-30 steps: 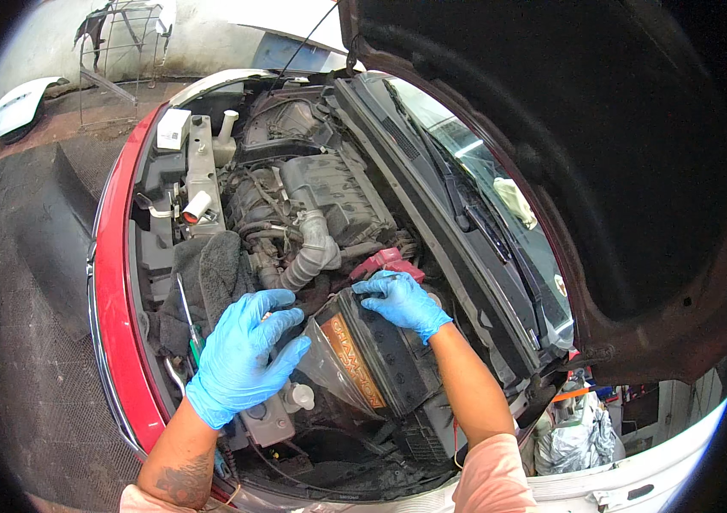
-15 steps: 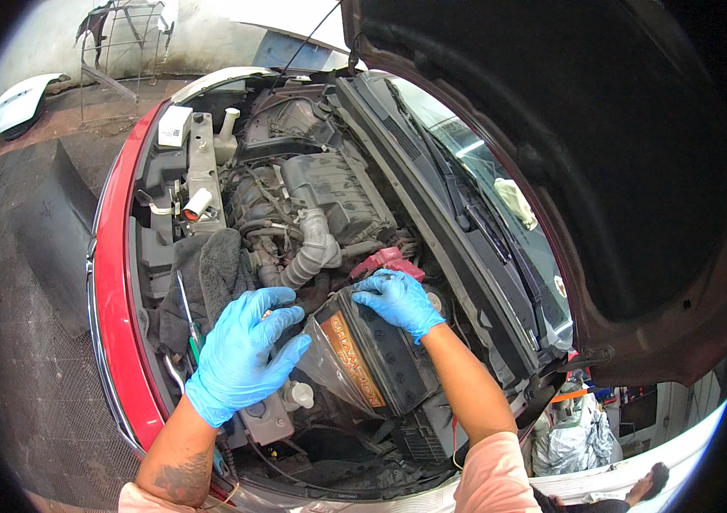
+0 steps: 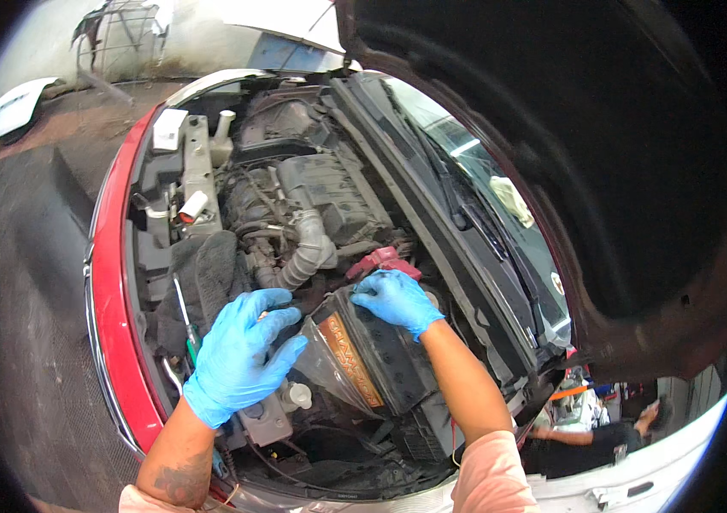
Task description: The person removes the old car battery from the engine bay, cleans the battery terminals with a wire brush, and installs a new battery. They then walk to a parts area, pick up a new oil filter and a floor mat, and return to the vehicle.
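Observation:
Both my hands wear blue gloves over the open engine bay. My left hand hovers beside the car battery, its fingers bent but apart, with nothing visible between them. At the battery's far top edge, my right hand has its fingers curled and thumb drawn in near a terminal; whatever is in that grip is hidden. Clear plastic film hangs off the battery's orange-labelled side. Just beyond the right hand sits a red terminal cover.
A dark cloth and a green-handled screwdriver lie near the red front panel. A white box and an orange-ended white cylinder rest farther along. The raised hood overhangs the right. Another person's arm shows lower right.
My hands keep nearly the same pose at the battery. The view has shifted slightly. At the lower right, the other person has come farther into view, an arm now reaching across.

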A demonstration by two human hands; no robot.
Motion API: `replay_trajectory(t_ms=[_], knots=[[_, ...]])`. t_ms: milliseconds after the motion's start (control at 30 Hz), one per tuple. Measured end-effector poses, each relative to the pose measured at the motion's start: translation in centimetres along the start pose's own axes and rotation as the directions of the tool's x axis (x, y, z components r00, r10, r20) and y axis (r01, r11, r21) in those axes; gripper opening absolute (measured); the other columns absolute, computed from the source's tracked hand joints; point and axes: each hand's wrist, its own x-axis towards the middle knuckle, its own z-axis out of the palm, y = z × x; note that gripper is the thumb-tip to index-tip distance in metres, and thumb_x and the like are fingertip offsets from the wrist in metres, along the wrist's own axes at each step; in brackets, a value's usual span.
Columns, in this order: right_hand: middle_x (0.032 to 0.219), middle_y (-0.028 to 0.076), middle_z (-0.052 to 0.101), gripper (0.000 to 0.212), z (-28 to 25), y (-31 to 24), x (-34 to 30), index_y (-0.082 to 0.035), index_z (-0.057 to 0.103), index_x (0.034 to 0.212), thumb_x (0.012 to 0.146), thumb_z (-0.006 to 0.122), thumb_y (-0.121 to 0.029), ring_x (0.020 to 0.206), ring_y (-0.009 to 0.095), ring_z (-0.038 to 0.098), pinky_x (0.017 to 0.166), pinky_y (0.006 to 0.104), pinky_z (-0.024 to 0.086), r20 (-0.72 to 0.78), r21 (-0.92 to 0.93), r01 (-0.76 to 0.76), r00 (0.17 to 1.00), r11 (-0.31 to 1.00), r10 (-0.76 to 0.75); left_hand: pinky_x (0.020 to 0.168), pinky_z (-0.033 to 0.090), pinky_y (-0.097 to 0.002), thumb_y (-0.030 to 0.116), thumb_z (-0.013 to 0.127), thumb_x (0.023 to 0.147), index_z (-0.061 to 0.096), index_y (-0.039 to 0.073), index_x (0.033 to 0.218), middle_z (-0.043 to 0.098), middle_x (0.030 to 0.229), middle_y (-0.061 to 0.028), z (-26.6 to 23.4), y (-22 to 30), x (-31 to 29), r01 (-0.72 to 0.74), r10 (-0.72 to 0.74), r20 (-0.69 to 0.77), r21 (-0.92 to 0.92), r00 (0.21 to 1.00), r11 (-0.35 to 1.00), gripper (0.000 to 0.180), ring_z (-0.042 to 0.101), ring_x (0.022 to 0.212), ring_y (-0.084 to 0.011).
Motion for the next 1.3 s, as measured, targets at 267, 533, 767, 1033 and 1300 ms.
replay_trajectory(t_ms=[267, 533, 767, 1033, 1300], knots=[[0.105, 0.019, 0.073, 0.028, 1.1, 2.4, 0.0, -0.010, 0.076, 0.106, 0.091, 0.062, -0.028, 0.098, 0.037, 0.070, 0.090, 0.0479, 0.054, -0.076, 0.085, 0.121, 0.990, 0.989, -0.115, 0.094, 0.052, -0.0450, 0.010, 0.079, 0.081, 0.068, 0.001, 0.109, 0.063, 0.121, -0.0200, 1.2, -0.5, -0.8, 0.065, -0.067, -0.020, -0.074, 0.998, 0.995, 0.031, 0.063, 0.109, -0.0382], [0.090, 0.020, 0.072, 0.049, -1.8, -0.1, -4.1, -0.010, 0.075, 0.090, 0.098, 0.055, -0.054, 0.088, 0.040, 0.070, 0.083, 0.0514, 0.055, -0.081, -0.033, -0.128, 0.989, 0.991, 0.125, 0.097, 0.051, -0.0436, 0.008, 0.077, 0.083, 0.067, -0.001, 0.110, 0.063, 0.122, -0.0206, 0.4, -0.7, -0.5, 0.058, -0.057, 0.020, -0.053, 0.998, 0.997, 0.030, 0.063, 0.112, -0.0379], [0.095, 0.011, 0.074, 0.022, -3.9, -3.4, -21.7, -0.010, 0.077, 0.094, 0.092, 0.072, -0.031, 0.090, 0.035, 0.071, 0.080, 0.0444, 0.057, -0.391, 0.008, -0.316, 0.872, 0.949, 0.294, 0.092, 0.053, -0.0431, 0.015, 0.077, 0.087, 0.070, 0.002, 0.106, 0.066, 0.117, -0.0169, -1.2, -2.6, 0.2, 0.011, -0.007, -0.153, 0.022, 0.988, 1.000, 0.025, 0.065, 0.108, -0.0366], [0.062, 0.005, 0.057, 0.025, 5.7, -11.7, -51.6, 0.001, 0.062, 0.069, 0.092, 0.068, -0.008, 0.062, 0.013, 0.050, 0.058, 0.0386, 0.042, -0.367, 0.534, -0.761, 0.183, 0.368, 0.912, 0.089, 0.053, -0.0440, 0.015, 0.074, 0.088, 0.071, 0.004, 0.104, 0.068, 0.110, -0.0149, -1.9, -3.7, 0.0, 0.039, -0.017, -0.291, 0.071, 0.957, 0.997, 0.019, 0.067, 0.102, -0.0355], [0.073, 0.014, 0.071, 0.025, 9.0, -23.2, -60.2, 0.003, 0.074, 0.084, 0.091, 0.075, -0.021, 0.067, 0.020, 0.066, 0.065, 0.0379, 0.052, -0.466, 0.507, -0.826, -0.022, 0.247, 0.884, 0.095, 0.053, -0.0496, 0.024, 0.063, 0.095, 0.070, -0.002, 0.119, 0.070, 0.120, -0.0271, -2.0, -10.8, -1.9, 0.448, -0.461, 0.075, 0.143, 0.884, 0.883, 0.036, 0.068, 0.110, -0.0423]])
